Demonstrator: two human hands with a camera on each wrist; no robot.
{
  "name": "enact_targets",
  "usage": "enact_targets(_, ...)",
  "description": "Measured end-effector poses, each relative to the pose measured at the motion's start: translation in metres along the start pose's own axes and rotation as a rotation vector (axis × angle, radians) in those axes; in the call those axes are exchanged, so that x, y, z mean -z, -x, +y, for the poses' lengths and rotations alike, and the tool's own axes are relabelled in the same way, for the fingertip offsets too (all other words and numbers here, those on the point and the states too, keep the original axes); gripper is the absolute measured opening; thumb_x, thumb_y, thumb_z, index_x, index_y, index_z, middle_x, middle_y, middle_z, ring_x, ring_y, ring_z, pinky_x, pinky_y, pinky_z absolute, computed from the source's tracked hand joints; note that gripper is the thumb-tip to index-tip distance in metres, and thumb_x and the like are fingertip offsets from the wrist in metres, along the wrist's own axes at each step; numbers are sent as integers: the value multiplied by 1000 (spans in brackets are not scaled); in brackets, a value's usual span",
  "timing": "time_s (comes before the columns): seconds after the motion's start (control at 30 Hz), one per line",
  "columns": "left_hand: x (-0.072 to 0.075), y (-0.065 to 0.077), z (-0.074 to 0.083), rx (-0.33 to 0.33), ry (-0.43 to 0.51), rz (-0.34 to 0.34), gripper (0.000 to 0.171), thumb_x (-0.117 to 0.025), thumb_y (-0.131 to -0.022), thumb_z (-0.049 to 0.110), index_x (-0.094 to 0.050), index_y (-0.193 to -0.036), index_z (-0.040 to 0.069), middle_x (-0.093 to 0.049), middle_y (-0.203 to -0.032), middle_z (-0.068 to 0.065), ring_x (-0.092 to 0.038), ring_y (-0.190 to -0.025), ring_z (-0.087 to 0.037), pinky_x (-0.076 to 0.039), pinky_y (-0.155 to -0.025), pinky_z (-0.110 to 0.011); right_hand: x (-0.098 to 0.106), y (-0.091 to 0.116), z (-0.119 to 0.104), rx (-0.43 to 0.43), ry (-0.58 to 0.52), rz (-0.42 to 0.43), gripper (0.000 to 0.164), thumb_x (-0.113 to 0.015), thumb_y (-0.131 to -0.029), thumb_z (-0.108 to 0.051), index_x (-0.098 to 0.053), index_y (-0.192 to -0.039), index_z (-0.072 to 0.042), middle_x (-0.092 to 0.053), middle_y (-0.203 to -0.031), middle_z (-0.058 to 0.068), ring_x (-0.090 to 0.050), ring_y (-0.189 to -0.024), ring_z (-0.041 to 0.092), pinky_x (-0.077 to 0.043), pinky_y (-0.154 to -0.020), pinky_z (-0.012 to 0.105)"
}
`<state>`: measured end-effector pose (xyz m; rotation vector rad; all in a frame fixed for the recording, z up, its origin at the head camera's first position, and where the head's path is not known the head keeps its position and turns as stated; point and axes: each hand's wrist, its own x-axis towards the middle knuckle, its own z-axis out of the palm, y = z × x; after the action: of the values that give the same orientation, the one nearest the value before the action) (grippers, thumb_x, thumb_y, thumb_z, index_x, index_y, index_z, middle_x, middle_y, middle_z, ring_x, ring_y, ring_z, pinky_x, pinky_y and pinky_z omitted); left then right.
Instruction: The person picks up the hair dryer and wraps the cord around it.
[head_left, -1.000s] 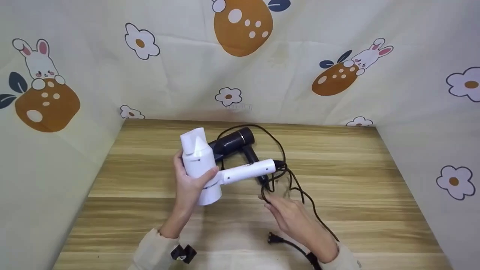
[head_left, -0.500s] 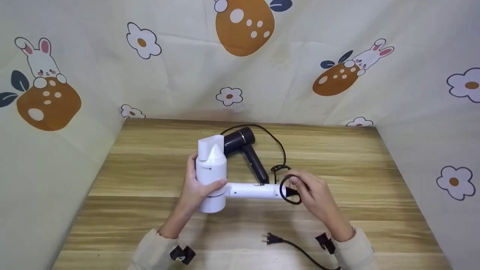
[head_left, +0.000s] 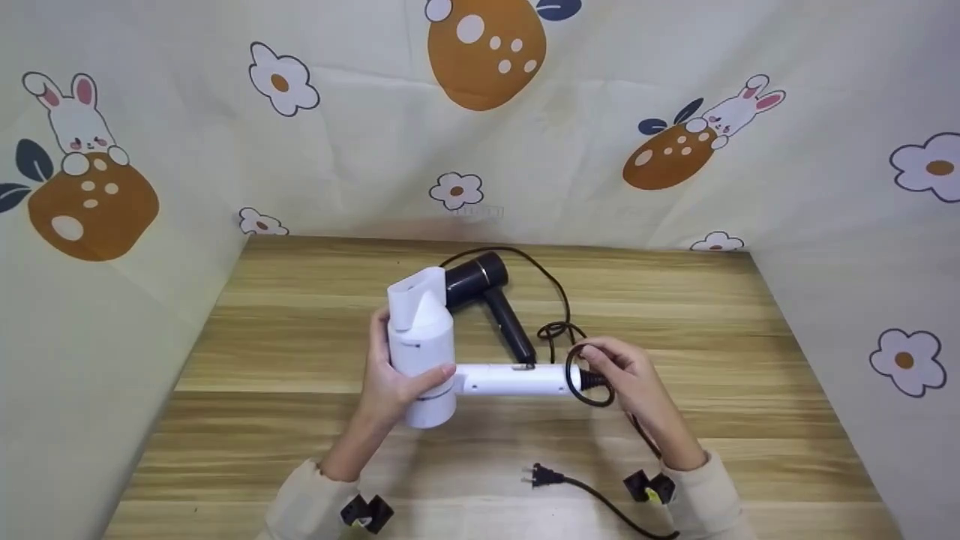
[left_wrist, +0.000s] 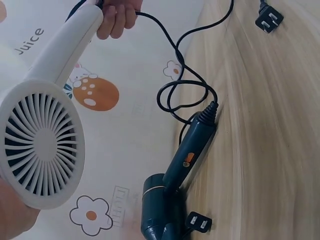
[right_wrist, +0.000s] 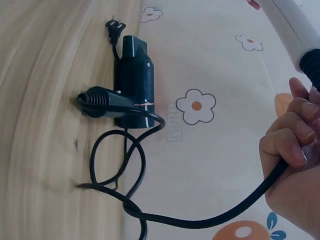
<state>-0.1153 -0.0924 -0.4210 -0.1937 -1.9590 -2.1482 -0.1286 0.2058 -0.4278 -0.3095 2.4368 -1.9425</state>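
Observation:
My left hand (head_left: 394,386) grips the barrel of a white hair dryer (head_left: 424,341), thumb across its front. The flat nozzle points away from me, and the handle (head_left: 517,379) extends rightward. In the left wrist view its round vent grille (left_wrist: 46,145) faces the camera. By the handle's end, my right hand (head_left: 634,379) pinches a black cord (right_wrist: 200,223) whose small loop hangs around the cord sleeve. In the right wrist view the fingers (right_wrist: 290,132) curl round this cord. Behind the white one, a dark hair dryer (head_left: 514,326) lies on the table, its nozzle hidden in the head view.
A two-pin plug (head_left: 546,475) lies near the front of the wooden table (head_left: 285,420). The dark dryer's own plug (left_wrist: 199,222) rests beside its nozzle. Loose cord crosses itself near the dark dryer's handle. A printed cloth (head_left: 360,135) walls the table at back and sides.
The white hair dryer has shifted right, its handle turning from upward-tilted to level. My right hand has risen to the handle's end with the cord loop. The front plug has come into fuller view.

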Motion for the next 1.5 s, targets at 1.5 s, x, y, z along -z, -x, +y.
enact_targets(1.5,-1,-3,-4,-26,-250,-78,88,-82,-63,8,-30,-134,11,-56,-104,-12,-58,-84,-24,-52,-69,-38,12,11,-25,726,552,-39,18,-78,-67,-5,-70,-82,-11,-66,-71,-1,-45,-51,-1,-34,-45,6)
